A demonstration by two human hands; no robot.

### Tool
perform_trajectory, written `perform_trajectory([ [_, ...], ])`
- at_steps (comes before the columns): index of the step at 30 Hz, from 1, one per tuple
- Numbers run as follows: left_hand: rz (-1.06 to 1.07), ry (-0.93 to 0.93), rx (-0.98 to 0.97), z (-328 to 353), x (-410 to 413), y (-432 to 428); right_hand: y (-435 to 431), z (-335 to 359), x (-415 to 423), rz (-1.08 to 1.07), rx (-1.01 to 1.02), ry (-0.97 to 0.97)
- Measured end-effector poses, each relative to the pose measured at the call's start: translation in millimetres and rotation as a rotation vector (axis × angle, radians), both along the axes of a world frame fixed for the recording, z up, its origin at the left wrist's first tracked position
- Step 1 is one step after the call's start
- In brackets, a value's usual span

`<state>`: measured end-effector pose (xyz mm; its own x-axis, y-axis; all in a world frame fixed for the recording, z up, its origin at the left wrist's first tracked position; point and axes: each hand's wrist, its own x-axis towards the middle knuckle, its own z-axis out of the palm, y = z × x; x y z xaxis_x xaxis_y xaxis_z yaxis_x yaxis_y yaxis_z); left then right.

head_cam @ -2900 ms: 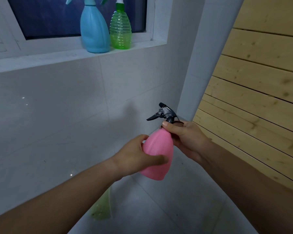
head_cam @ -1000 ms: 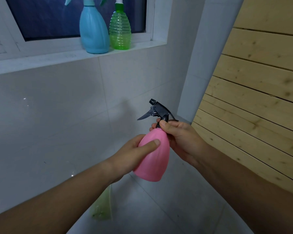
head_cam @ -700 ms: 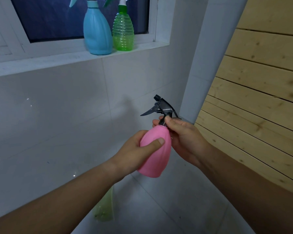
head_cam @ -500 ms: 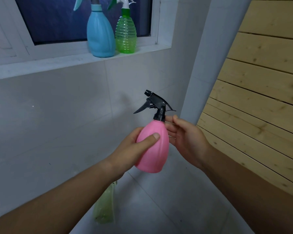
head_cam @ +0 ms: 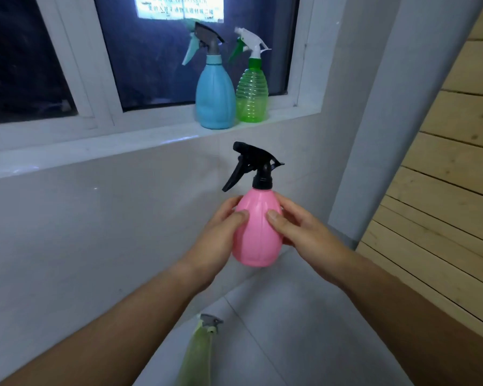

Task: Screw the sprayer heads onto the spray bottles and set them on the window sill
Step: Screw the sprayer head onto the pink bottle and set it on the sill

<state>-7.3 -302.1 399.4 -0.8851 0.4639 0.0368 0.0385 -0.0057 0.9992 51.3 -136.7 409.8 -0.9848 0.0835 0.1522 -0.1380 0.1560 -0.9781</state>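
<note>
I hold a pink spray bottle (head_cam: 255, 232) upright in mid-air below the window sill (head_cam: 95, 146). Its black sprayer head (head_cam: 251, 162) sits on the neck, nozzle pointing left. My left hand (head_cam: 218, 238) grips the bottle's left side and my right hand (head_cam: 301, 232) grips its right side. On the sill stand a blue spray bottle (head_cam: 214, 98) with a grey and teal head and a green translucent spray bottle (head_cam: 252, 93) with a white head, side by side near the sill's right end.
A yellow-green spray bottle (head_cam: 198, 349) with a grey head stands on the tiled floor below my arms. A white tiled wall runs under the sill. A grey pillar (head_cam: 374, 135) and a wooden slat wall (head_cam: 444, 190) close off the right.
My right hand left the sprayer head's collar and moved down onto the bottle's body. The bottle rose and turned upright, and my view tilted up toward the window.
</note>
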Motion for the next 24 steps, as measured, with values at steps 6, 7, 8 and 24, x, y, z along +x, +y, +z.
perform_trajectory([
  [6, 0.209, 0.157, 0.017, 44.2, -45.5, -18.6, -25.2, 39.1, -68.3, -0.066, -0.001, 0.057],
  [7, 0.253, 0.185, 0.013, 54.8, -53.1, -21.7, -30.2, 47.8, -80.0, -0.057, -0.001, 0.065],
  [8, 0.292, 0.215, 0.01, 65.8, -61.6, -25.3, -35.8, 57.4, -92.9, -0.043, 0.004, 0.088],
  [24, 0.444, 0.468, -0.084, 148.3, -129.1, -79.0, -95.1, 135.9, -188.1, -0.111, 0.071, 0.313],
])
